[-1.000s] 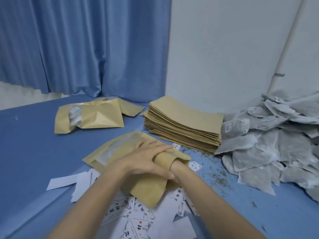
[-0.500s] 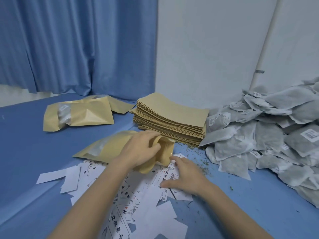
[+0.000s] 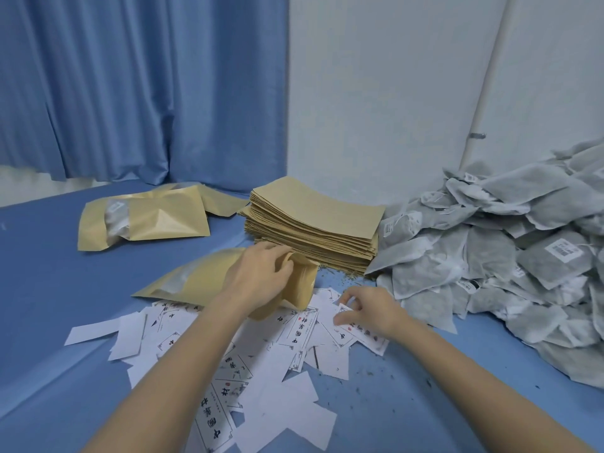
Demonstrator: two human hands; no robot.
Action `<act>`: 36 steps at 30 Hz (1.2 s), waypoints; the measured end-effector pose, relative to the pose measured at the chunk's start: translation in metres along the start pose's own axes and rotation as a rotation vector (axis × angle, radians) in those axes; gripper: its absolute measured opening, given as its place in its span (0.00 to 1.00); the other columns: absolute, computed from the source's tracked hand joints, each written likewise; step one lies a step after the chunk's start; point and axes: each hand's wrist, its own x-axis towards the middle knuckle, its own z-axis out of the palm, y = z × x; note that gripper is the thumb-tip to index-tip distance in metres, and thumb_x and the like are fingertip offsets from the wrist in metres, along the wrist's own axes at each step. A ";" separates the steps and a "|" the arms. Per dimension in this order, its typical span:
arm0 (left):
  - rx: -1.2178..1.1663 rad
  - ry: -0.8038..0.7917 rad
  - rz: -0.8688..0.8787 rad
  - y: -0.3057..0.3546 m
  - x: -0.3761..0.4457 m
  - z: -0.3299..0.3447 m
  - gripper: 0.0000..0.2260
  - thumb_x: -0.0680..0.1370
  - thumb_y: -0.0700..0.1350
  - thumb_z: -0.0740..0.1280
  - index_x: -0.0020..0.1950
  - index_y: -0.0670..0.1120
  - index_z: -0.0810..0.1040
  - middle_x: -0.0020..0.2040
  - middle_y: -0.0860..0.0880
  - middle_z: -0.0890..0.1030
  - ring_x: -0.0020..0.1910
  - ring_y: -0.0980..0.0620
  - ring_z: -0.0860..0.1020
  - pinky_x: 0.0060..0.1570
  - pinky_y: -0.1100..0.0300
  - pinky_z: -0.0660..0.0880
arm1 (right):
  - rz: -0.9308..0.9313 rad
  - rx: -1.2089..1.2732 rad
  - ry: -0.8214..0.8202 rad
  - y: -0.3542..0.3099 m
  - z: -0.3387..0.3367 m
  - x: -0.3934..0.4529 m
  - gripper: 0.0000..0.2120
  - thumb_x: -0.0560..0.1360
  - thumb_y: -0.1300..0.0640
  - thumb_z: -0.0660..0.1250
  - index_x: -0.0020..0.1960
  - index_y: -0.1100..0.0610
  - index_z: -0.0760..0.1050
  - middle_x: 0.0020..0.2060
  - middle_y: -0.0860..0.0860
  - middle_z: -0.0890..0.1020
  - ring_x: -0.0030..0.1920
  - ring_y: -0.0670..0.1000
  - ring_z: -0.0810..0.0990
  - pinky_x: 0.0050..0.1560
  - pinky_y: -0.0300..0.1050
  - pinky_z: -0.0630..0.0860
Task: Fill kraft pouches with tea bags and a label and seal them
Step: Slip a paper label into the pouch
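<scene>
Two hands are busy in the head view, the only view there is. The left hand (image 3: 258,276) curls its fingers (image 3: 281,256) round the mouth of a pouch (image 3: 209,279) and holds that mouth open toward the right. The pouch lies flat on the blue bench (image 3: 42,289), partly on the labels, with its far end pointing away to the left of the fingers. Its clear window shows something pale inside, so I think the tea bags are already in.

The right hand (image 3: 369,308) is just to the right of the open mouth. Its fingers (image 3: 343,300) are pinching the edge of one label (image 3: 341,325) in the pile of labels (image 3: 261,364). The pile spreads under both hands and back toward the person.

To do this step well, I think the fingers should lift only one label, since the papers lie on top of each other and may stick. The left fingers should keep the mouth wide so the label slides in flat and does not bend. The seal comes after that.

Beyond the fingers is a stack (image 3: 313,223) of flat pouches. Tea bags (image 3: 490,263) are heaped to the right. Filled pouches (image 3: 147,217) lie far to the left.
</scene>
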 end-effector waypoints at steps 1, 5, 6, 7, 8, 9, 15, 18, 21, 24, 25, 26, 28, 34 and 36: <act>-0.002 -0.003 0.002 0.000 0.000 0.000 0.15 0.80 0.52 0.59 0.66 0.56 0.74 0.64 0.55 0.75 0.63 0.53 0.71 0.52 0.61 0.66 | -0.017 -0.002 0.006 0.000 -0.004 0.001 0.14 0.69 0.49 0.73 0.49 0.55 0.76 0.27 0.42 0.72 0.27 0.40 0.69 0.28 0.31 0.66; -0.005 -0.012 0.005 0.005 0.002 -0.003 0.13 0.80 0.51 0.58 0.61 0.54 0.77 0.60 0.52 0.78 0.58 0.50 0.73 0.47 0.59 0.67 | -0.106 0.004 0.070 -0.007 -0.019 -0.005 0.10 0.71 0.50 0.71 0.41 0.57 0.79 0.28 0.47 0.75 0.29 0.43 0.70 0.31 0.34 0.65; -0.003 -0.016 0.004 0.006 0.002 -0.003 0.13 0.80 0.51 0.58 0.60 0.53 0.77 0.59 0.52 0.78 0.57 0.50 0.73 0.46 0.59 0.67 | -0.150 0.012 0.081 -0.008 -0.023 -0.007 0.11 0.71 0.50 0.71 0.41 0.58 0.81 0.31 0.49 0.78 0.33 0.46 0.73 0.34 0.37 0.66; -0.001 -0.020 0.004 0.006 0.002 -0.004 0.13 0.80 0.51 0.58 0.59 0.52 0.78 0.58 0.51 0.79 0.56 0.49 0.73 0.46 0.58 0.68 | -0.214 -0.003 0.104 -0.009 -0.026 -0.009 0.10 0.71 0.50 0.71 0.42 0.57 0.82 0.36 0.50 0.80 0.38 0.48 0.75 0.39 0.39 0.68; 0.000 -0.023 0.005 0.007 0.002 -0.005 0.13 0.81 0.51 0.57 0.59 0.51 0.78 0.57 0.50 0.79 0.56 0.49 0.73 0.46 0.58 0.69 | -0.287 -0.029 0.146 -0.012 -0.029 -0.011 0.09 0.71 0.49 0.70 0.43 0.54 0.84 0.40 0.49 0.81 0.43 0.48 0.76 0.42 0.40 0.69; -0.001 -0.022 0.006 0.007 0.001 -0.005 0.13 0.81 0.51 0.57 0.58 0.50 0.78 0.57 0.50 0.79 0.56 0.49 0.73 0.47 0.57 0.69 | -0.367 -0.021 0.201 -0.017 -0.032 -0.014 0.09 0.71 0.47 0.69 0.44 0.51 0.84 0.42 0.47 0.81 0.44 0.47 0.76 0.43 0.40 0.69; -0.002 -0.005 0.046 0.011 0.000 -0.016 0.16 0.82 0.52 0.55 0.66 0.55 0.75 0.62 0.54 0.77 0.62 0.51 0.72 0.53 0.58 0.69 | -0.623 0.173 0.429 -0.058 -0.022 -0.014 0.08 0.70 0.52 0.71 0.47 0.53 0.84 0.42 0.41 0.84 0.42 0.38 0.81 0.45 0.32 0.76; -0.023 0.015 0.070 0.012 -0.002 -0.027 0.15 0.82 0.51 0.55 0.63 0.56 0.77 0.61 0.53 0.78 0.61 0.51 0.72 0.56 0.55 0.71 | -0.699 0.061 0.484 -0.073 -0.010 -0.004 0.06 0.71 0.59 0.71 0.47 0.57 0.84 0.38 0.50 0.85 0.38 0.48 0.82 0.40 0.39 0.77; -0.046 0.035 0.073 0.010 -0.005 -0.036 0.14 0.82 0.51 0.56 0.62 0.57 0.78 0.61 0.55 0.79 0.61 0.52 0.73 0.56 0.53 0.72 | -0.788 -0.096 0.543 -0.082 -0.005 0.004 0.06 0.72 0.63 0.67 0.41 0.60 0.83 0.34 0.51 0.83 0.35 0.51 0.82 0.35 0.43 0.78; -0.075 0.070 0.097 0.010 -0.005 -0.042 0.13 0.81 0.51 0.57 0.59 0.58 0.79 0.58 0.56 0.80 0.59 0.52 0.74 0.54 0.54 0.72 | -0.808 -0.248 0.531 -0.091 -0.007 0.015 0.05 0.68 0.65 0.69 0.34 0.61 0.79 0.28 0.52 0.80 0.30 0.52 0.79 0.27 0.41 0.76; -0.099 0.083 0.102 0.011 -0.005 -0.044 0.13 0.81 0.51 0.57 0.58 0.58 0.80 0.57 0.56 0.81 0.59 0.52 0.74 0.54 0.54 0.72 | -0.780 -0.325 0.469 -0.094 -0.006 0.019 0.04 0.67 0.65 0.69 0.34 0.61 0.79 0.28 0.53 0.80 0.30 0.53 0.80 0.27 0.40 0.74; -0.123 0.088 0.106 0.013 -0.005 -0.046 0.13 0.81 0.51 0.57 0.58 0.57 0.80 0.57 0.56 0.81 0.59 0.52 0.74 0.55 0.53 0.72 | -0.726 -0.426 0.386 -0.099 -0.005 0.024 0.04 0.69 0.64 0.67 0.38 0.61 0.80 0.32 0.54 0.81 0.34 0.54 0.81 0.29 0.41 0.73; -0.126 0.066 0.137 0.016 -0.003 -0.047 0.13 0.81 0.51 0.57 0.58 0.57 0.80 0.57 0.56 0.81 0.60 0.53 0.74 0.57 0.52 0.72 | -0.590 -0.564 0.243 -0.107 -0.001 0.033 0.09 0.75 0.62 0.60 0.49 0.61 0.79 0.43 0.58 0.82 0.44 0.57 0.80 0.36 0.45 0.71; -0.428 -0.037 0.203 0.014 -0.001 -0.063 0.26 0.74 0.58 0.69 0.71 0.58 0.68 0.69 0.61 0.70 0.66 0.67 0.66 0.64 0.70 0.62 | -0.539 -0.183 0.197 -0.126 -0.028 0.039 0.15 0.73 0.56 0.61 0.59 0.58 0.73 0.54 0.58 0.78 0.54 0.57 0.77 0.49 0.48 0.74; -0.575 -0.160 0.244 0.010 -0.002 -0.075 0.37 0.66 0.64 0.71 0.72 0.61 0.63 0.71 0.67 0.65 0.68 0.71 0.61 0.63 0.75 0.60 | -0.437 -0.146 0.182 -0.127 -0.041 0.043 0.24 0.70 0.46 0.64 0.63 0.57 0.69 0.58 0.56 0.76 0.59 0.57 0.74 0.57 0.52 0.72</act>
